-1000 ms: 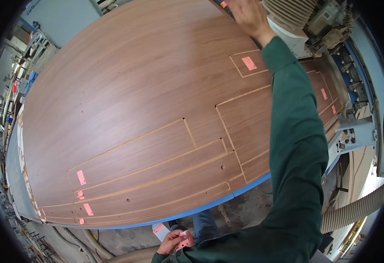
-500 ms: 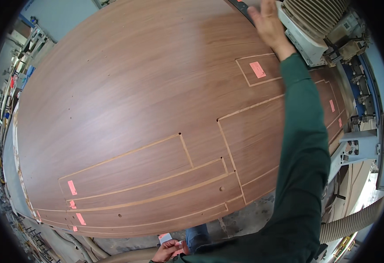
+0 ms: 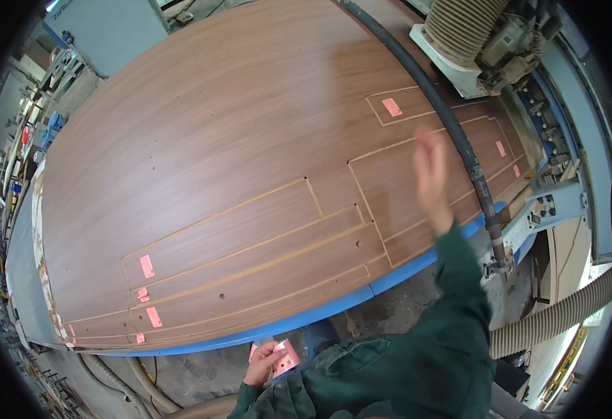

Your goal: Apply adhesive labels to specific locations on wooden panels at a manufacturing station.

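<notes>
Right hand (image 3: 430, 178) pulled back, open above panel (image 3: 236, 160) near blue edge (image 3: 334, 311).

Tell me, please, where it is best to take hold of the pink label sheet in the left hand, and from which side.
The pink label sheet is thin and flat, held low by the left hand at its left edge. Probably best to pinch its free right or upper edge between thumb and fingers, coming from the right, where nothing covers it. The right hand is raised, open, above the wood panel.
</notes>
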Motion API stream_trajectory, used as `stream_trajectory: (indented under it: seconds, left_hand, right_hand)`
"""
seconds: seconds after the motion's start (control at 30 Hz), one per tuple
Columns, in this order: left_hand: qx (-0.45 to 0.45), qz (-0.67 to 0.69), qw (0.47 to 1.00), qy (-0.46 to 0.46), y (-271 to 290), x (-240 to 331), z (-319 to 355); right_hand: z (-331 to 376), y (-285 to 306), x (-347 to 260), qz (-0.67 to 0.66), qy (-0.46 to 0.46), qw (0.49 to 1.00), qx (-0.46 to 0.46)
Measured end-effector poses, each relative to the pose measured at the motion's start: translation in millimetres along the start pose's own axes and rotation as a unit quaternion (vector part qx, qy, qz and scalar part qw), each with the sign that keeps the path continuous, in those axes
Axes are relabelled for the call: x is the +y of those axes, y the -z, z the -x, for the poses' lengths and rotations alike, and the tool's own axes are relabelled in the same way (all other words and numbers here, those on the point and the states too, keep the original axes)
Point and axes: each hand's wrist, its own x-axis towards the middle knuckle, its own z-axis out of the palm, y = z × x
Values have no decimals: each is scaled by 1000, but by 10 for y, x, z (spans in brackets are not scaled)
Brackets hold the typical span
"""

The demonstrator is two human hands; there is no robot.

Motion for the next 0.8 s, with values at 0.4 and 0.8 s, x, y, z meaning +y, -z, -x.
stream_trajectory:
  seconds: [0.4, 0.8]
  left_hand:
    - [-159, -141, 975, -58, 373, -43, 840]
    - [-182, -175, 963, -94, 1981, -678, 2198]
  right_hand:
    - [3649, -1063, -1976, -269, -226, 754, -555]
    - [5333, -1782, -3125, -340, -289, 749, -490]
